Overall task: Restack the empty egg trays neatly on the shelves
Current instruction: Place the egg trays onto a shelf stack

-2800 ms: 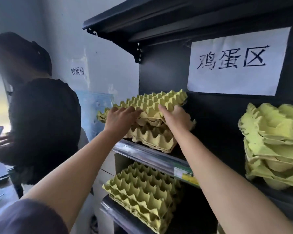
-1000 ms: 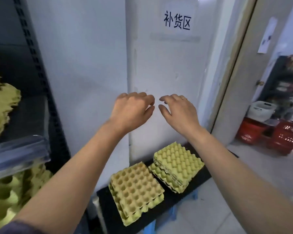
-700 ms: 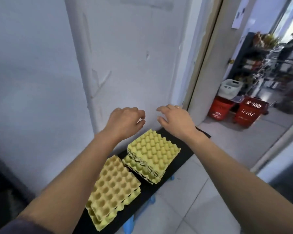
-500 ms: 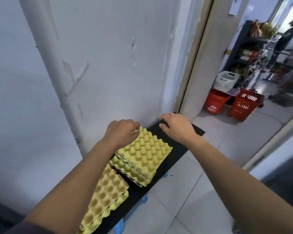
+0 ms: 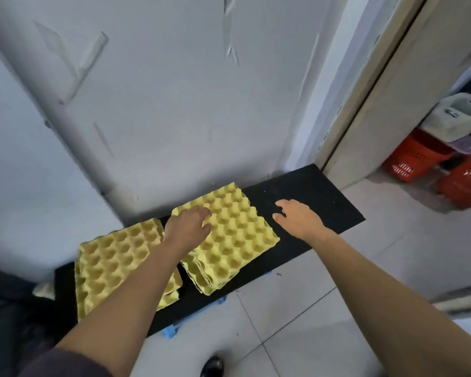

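On the low black bench (image 5: 313, 191), against the wall: left stack (image 5: 112, 265) and right stack (image 5: 237, 240) of yellow egg trays, side by side. Over the right stack's far left part, left grip (image 5: 188, 227), fingers loose, clamping nothing. Over bare bench just beside that stack, right grip (image 5: 297, 221), fingers apart, empty.

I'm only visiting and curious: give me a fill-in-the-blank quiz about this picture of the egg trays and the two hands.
The black board carries ___ stacks of yellow egg trays.
The left hand rests on the stack on the ___.
The right hand hovers over bare board, holding ___.
The baskets at far right are ___.
Missing words: two; right; nothing; red.
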A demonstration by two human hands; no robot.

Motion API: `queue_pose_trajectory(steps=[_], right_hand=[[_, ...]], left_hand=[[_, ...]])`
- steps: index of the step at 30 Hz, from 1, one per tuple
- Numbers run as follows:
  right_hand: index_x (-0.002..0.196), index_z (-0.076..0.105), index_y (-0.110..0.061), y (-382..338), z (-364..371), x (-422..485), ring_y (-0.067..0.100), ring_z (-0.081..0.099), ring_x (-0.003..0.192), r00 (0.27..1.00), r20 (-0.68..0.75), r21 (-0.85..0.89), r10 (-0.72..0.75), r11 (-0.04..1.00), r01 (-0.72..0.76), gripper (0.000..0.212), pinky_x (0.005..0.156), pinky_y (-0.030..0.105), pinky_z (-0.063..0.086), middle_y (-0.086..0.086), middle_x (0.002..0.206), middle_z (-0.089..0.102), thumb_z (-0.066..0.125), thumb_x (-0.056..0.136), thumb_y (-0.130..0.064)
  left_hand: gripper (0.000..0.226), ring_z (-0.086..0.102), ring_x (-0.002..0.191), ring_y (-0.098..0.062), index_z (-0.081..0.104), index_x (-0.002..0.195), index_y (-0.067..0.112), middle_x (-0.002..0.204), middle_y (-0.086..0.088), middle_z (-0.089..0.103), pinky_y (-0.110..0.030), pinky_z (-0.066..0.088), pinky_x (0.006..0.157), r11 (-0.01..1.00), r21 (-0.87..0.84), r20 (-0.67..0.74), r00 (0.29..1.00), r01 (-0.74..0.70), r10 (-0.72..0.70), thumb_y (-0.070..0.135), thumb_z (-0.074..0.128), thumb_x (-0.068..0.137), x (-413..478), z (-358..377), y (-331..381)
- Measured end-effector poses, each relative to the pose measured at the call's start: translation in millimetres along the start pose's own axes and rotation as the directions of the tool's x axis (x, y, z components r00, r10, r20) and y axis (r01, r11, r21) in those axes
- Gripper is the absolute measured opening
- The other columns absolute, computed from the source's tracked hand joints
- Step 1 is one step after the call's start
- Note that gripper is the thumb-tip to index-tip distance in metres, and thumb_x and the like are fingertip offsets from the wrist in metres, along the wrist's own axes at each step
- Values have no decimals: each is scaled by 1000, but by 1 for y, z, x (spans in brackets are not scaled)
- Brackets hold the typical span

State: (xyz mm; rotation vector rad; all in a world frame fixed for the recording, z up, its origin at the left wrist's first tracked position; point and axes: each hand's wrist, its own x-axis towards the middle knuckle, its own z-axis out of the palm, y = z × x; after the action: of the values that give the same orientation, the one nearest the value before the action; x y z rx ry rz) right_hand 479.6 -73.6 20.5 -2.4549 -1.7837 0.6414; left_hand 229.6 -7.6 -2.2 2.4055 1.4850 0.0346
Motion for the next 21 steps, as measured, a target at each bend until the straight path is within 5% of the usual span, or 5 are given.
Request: queue_pose_trajectory(steps=[11, 16, 21], right_hand=[[141, 40, -14, 25, 71, 131, 30, 54, 113, 973, 229, -22, -28, 999, 34, 48, 91, 42, 48, 13, 132, 47, 46, 98, -32], [140, 39, -10, 42, 110, 175, 34, 49, 118, 956, 293, -9, 0, 1000, 3, 51, 94, 44, 46, 15, 133, 45, 47, 97, -35], [139, 37, -3, 67, 152, 210, 41, 39, 125, 956, 280, -53, 89, 996, -77, 52, 97, 46, 39, 20, 136, 41, 45, 97, -33]], left_hand=[[59, 34, 130, -28, 30, 144, 24, 145, -6, 31, -41, 40, 96, 915, -178, 215, 922, 363, -323, 28, 53, 90, 68, 103, -32], [80, 18, 138, -32, 10, 150, 16, 151, -13, 14, -43, 27, 108, 683, -384, 284, 783, 622, -553, 31, 59, 88, 73, 148, -36], [87, 24, 135, -36, 11, 149, 8, 147, -19, 19, -47, 27, 110, 397, -536, 328, 617, 745, -716, 32, 65, 85, 83, 199, -36]])
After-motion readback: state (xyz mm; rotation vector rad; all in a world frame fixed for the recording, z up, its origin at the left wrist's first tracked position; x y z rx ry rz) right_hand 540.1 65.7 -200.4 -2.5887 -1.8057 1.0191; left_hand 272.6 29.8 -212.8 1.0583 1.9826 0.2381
